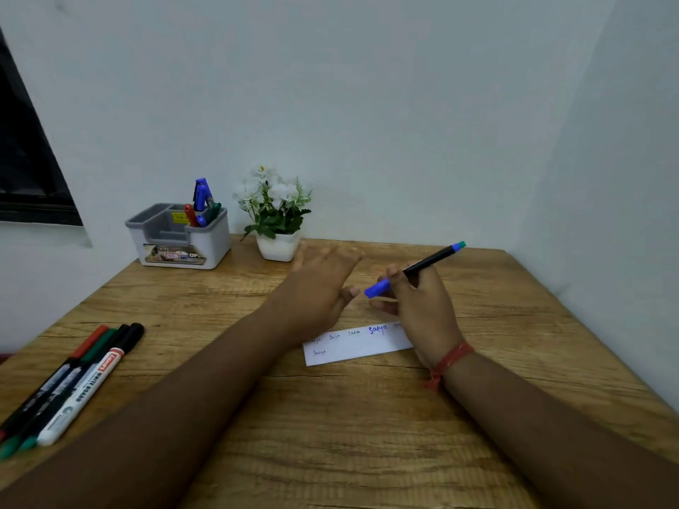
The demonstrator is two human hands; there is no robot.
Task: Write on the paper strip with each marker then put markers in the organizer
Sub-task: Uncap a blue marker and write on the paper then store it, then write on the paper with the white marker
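A white paper strip (362, 345) with several handwritten words lies at the middle of the wooden table. Above its right end my right hand (419, 303) grips a black marker (428, 261) with a blue cap on, the cap pointing left. My left hand (321, 288) hovers just left of the cap, fingers spread and holding nothing. The grey and white organizer (176, 238) stands at the back left with several markers (200, 205) upright in its right compartment. Four more markers (73, 380) lie side by side at the table's left edge.
A small white pot of white flowers (275, 222) stands right of the organizer against the wall. The wall closes in on the right side of the table (330, 416). A dark window frame (25, 159) is at the far left.
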